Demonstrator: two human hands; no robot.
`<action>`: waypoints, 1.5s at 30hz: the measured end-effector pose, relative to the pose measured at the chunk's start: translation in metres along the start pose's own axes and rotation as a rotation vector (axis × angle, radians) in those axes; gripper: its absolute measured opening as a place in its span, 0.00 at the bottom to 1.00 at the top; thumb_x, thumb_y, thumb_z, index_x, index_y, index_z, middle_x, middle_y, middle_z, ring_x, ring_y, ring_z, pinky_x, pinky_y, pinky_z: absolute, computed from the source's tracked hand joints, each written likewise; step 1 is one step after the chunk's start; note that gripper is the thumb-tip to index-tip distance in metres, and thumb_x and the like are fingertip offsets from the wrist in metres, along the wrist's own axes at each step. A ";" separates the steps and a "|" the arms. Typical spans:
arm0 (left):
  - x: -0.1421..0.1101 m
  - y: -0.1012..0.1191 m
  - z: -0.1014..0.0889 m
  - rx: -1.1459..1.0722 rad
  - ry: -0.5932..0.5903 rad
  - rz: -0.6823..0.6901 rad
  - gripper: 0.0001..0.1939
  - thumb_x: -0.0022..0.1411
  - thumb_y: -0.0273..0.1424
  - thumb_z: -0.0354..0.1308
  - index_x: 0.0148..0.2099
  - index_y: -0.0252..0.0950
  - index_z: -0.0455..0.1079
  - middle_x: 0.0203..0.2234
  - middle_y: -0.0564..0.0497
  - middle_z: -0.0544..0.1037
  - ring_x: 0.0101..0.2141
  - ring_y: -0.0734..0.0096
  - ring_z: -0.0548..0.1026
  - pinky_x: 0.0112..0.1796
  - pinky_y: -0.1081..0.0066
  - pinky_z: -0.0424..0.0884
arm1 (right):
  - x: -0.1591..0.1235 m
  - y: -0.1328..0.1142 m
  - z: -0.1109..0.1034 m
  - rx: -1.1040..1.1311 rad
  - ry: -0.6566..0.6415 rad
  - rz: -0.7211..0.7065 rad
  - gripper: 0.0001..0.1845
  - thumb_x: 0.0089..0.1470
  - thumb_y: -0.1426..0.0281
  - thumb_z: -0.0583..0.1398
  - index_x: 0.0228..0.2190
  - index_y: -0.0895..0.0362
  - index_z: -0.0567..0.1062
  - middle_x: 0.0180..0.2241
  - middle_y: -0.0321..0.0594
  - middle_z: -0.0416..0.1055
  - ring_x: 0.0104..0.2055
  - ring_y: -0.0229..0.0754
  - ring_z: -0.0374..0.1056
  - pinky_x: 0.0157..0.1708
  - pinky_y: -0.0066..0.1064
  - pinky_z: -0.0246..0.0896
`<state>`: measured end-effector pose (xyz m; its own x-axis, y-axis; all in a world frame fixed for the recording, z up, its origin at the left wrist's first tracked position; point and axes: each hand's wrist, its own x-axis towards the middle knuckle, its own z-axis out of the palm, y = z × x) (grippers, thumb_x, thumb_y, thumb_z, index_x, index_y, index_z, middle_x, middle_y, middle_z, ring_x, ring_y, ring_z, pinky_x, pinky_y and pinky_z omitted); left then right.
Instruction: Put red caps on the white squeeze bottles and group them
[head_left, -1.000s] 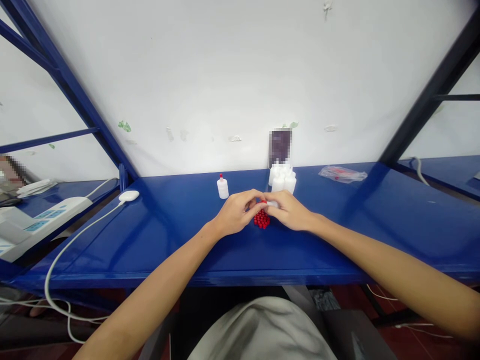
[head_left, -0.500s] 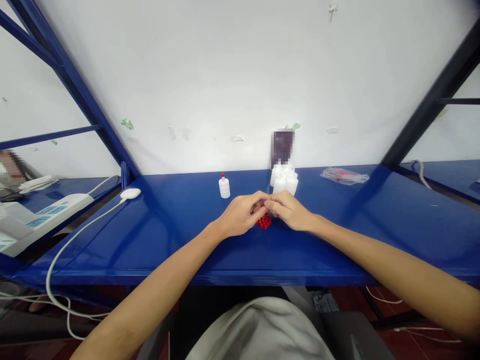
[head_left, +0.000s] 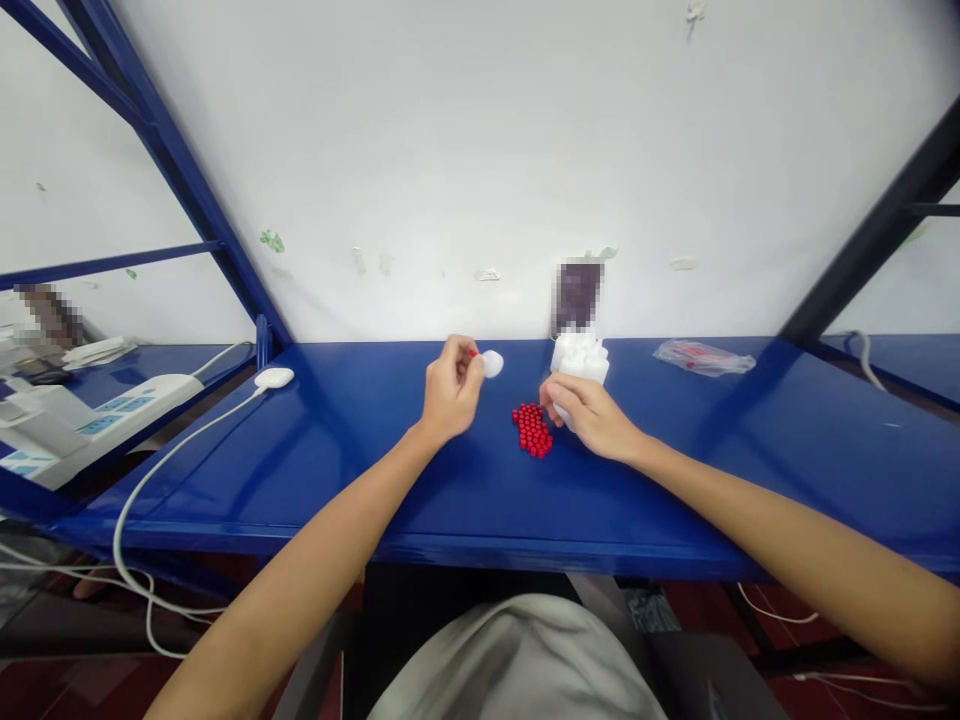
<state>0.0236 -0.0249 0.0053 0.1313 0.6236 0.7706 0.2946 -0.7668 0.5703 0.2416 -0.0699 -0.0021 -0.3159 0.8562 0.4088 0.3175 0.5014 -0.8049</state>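
My left hand [head_left: 452,388] pinches a small white dropper bottle [head_left: 492,364] near its red tip, the bottle tilted with its rounded white end to the right. Over to the right, my right hand [head_left: 589,412] has its fingers curled round a white bottle [head_left: 562,413], mostly hidden by them. Between the hands, nearer the right one, lies a cluster of small red caps [head_left: 533,430] on the blue table. Just behind my right hand stands a group of white bottles [head_left: 580,355].
A clear plastic bag [head_left: 705,357] with something red in it lies at the back right of the table [head_left: 360,480]. A blurred-out dark upright object [head_left: 577,295] leans by the wall. On the left are a white cabled device [head_left: 274,378] and a power strip [head_left: 142,405].
My hands have moved apart, left hand up and leftward, uncovering the red caps. The bottle that stood alone at the left no longer shows standing there. The view has shifted slightly.
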 end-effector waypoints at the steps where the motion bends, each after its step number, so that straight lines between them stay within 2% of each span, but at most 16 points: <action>1: 0.003 -0.006 -0.004 0.016 0.039 -0.035 0.05 0.66 0.33 0.50 0.39 0.38 0.61 0.22 0.58 0.64 0.22 0.77 0.63 0.26 0.75 0.59 | 0.000 0.000 0.000 -0.033 0.022 0.011 0.18 0.60 0.55 0.56 0.28 0.56 0.69 0.24 0.33 0.64 0.25 0.36 0.61 0.28 0.30 0.56; 3: 0.006 -0.017 -0.012 0.082 0.013 -0.079 0.04 0.64 0.33 0.52 0.38 0.38 0.63 0.20 0.58 0.64 0.21 0.77 0.63 0.26 0.75 0.59 | -0.002 -0.001 0.000 -0.093 0.070 0.021 0.17 0.52 0.57 0.64 0.25 0.56 0.68 0.22 0.32 0.63 0.24 0.35 0.58 0.26 0.29 0.53; 4: 0.007 -0.021 -0.015 0.139 -0.053 -0.087 0.04 0.63 0.33 0.53 0.38 0.38 0.64 0.19 0.59 0.63 0.21 0.77 0.63 0.26 0.75 0.59 | -0.003 -0.002 0.000 -0.106 0.085 0.009 0.16 0.49 0.59 0.66 0.25 0.56 0.68 0.22 0.32 0.63 0.23 0.35 0.57 0.25 0.29 0.52; 8: 0.005 -0.031 -0.014 0.443 -0.396 -0.113 0.06 0.61 0.34 0.56 0.38 0.39 0.70 0.18 0.58 0.67 0.21 0.73 0.66 0.27 0.72 0.58 | -0.006 -0.001 -0.002 0.008 0.084 -0.026 0.11 0.57 0.63 0.55 0.28 0.56 0.69 0.23 0.34 0.64 0.25 0.38 0.61 0.28 0.32 0.55; 11: 0.002 -0.033 -0.008 0.536 -0.472 -0.167 0.08 0.62 0.35 0.55 0.41 0.40 0.73 0.21 0.55 0.72 0.23 0.70 0.70 0.27 0.71 0.58 | -0.004 0.001 -0.002 0.084 0.042 0.025 0.12 0.60 0.65 0.49 0.33 0.56 0.69 0.26 0.36 0.65 0.29 0.41 0.64 0.32 0.33 0.57; 15: 0.001 -0.038 -0.003 0.582 -0.463 -0.232 0.11 0.63 0.37 0.55 0.44 0.41 0.73 0.24 0.53 0.75 0.24 0.68 0.72 0.27 0.71 0.59 | -0.002 0.002 0.002 0.036 0.009 0.040 0.08 0.59 0.67 0.50 0.37 0.55 0.67 0.28 0.35 0.65 0.33 0.41 0.65 0.36 0.33 0.58; 19: 0.002 -0.043 -0.004 0.572 -0.427 -0.248 0.10 0.64 0.37 0.55 0.45 0.41 0.73 0.23 0.53 0.74 0.24 0.69 0.71 0.27 0.71 0.59 | -0.001 0.004 0.004 -0.002 0.061 0.065 0.07 0.56 0.66 0.56 0.37 0.55 0.67 0.31 0.34 0.66 0.32 0.39 0.65 0.35 0.32 0.59; 25: 0.005 -0.034 -0.010 0.469 -0.261 -0.202 0.11 0.65 0.35 0.52 0.46 0.39 0.71 0.20 0.56 0.71 0.24 0.72 0.70 0.29 0.73 0.60 | -0.001 0.002 0.005 -0.027 0.054 0.135 0.05 0.56 0.67 0.55 0.33 0.55 0.68 0.26 0.32 0.66 0.26 0.38 0.64 0.30 0.31 0.59; 27: 0.005 -0.031 -0.010 0.483 -0.283 -0.206 0.13 0.65 0.36 0.53 0.49 0.40 0.71 0.20 0.56 0.71 0.24 0.71 0.70 0.29 0.73 0.60 | -0.001 0.002 0.005 -0.040 0.038 0.126 0.05 0.56 0.67 0.55 0.32 0.55 0.68 0.26 0.33 0.66 0.26 0.38 0.64 0.29 0.31 0.59; 29: 0.003 -0.030 -0.008 0.508 -0.367 -0.209 0.15 0.65 0.38 0.53 0.51 0.41 0.71 0.20 0.56 0.72 0.23 0.71 0.70 0.28 0.73 0.59 | 0.000 0.003 0.005 -0.047 0.031 0.114 0.05 0.56 0.67 0.55 0.32 0.55 0.68 0.27 0.33 0.67 0.26 0.38 0.63 0.28 0.30 0.58; 31: 0.002 -0.030 -0.005 0.520 -0.429 -0.203 0.15 0.66 0.40 0.53 0.50 0.42 0.72 0.20 0.56 0.72 0.23 0.71 0.70 0.28 0.72 0.59 | 0.000 0.005 0.006 -0.058 0.025 0.101 0.05 0.57 0.67 0.54 0.32 0.55 0.68 0.26 0.34 0.67 0.27 0.38 0.63 0.28 0.29 0.57; 33: 0.002 -0.028 -0.003 0.504 -0.429 -0.196 0.12 0.66 0.39 0.53 0.46 0.41 0.73 0.19 0.56 0.71 0.22 0.71 0.69 0.28 0.72 0.58 | 0.000 0.006 0.006 -0.069 0.024 0.090 0.06 0.57 0.67 0.54 0.31 0.55 0.68 0.26 0.34 0.66 0.27 0.38 0.62 0.27 0.29 0.57; 36: 0.009 -0.022 -0.005 0.412 -0.282 -0.158 0.11 0.65 0.39 0.54 0.42 0.39 0.73 0.19 0.56 0.69 0.23 0.73 0.68 0.28 0.72 0.60 | 0.000 0.005 0.007 -0.061 0.041 0.086 0.06 0.57 0.66 0.54 0.31 0.55 0.68 0.26 0.33 0.66 0.26 0.37 0.62 0.27 0.29 0.57; 40: 0.031 -0.017 -0.023 0.275 0.101 -0.130 0.14 0.65 0.41 0.53 0.44 0.37 0.72 0.22 0.56 0.68 0.23 0.75 0.66 0.28 0.74 0.62 | 0.001 0.003 0.007 -0.006 0.094 0.096 0.05 0.56 0.67 0.55 0.30 0.55 0.68 0.24 0.32 0.65 0.25 0.37 0.62 0.27 0.29 0.57; 42: 0.043 -0.020 -0.033 0.300 0.131 -0.128 0.12 0.64 0.39 0.55 0.42 0.37 0.73 0.25 0.55 0.69 0.24 0.76 0.65 0.29 0.74 0.63 | 0.001 0.003 0.007 -0.002 0.102 0.097 0.05 0.55 0.67 0.54 0.30 0.55 0.68 0.23 0.32 0.64 0.25 0.37 0.61 0.26 0.29 0.57; 45: 0.054 -0.028 -0.044 0.402 0.026 -0.112 0.09 0.61 0.36 0.58 0.38 0.36 0.74 0.30 0.52 0.72 0.27 0.75 0.67 0.33 0.72 0.64 | 0.001 0.004 0.007 -0.028 0.096 0.086 0.05 0.56 0.67 0.54 0.29 0.55 0.67 0.23 0.32 0.64 0.25 0.37 0.61 0.27 0.29 0.56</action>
<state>-0.0193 0.0236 0.0430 0.0553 0.6918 0.7200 0.6525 -0.5708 0.4984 0.2365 -0.0675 -0.0080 -0.2005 0.9033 0.3793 0.3648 0.4281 -0.8268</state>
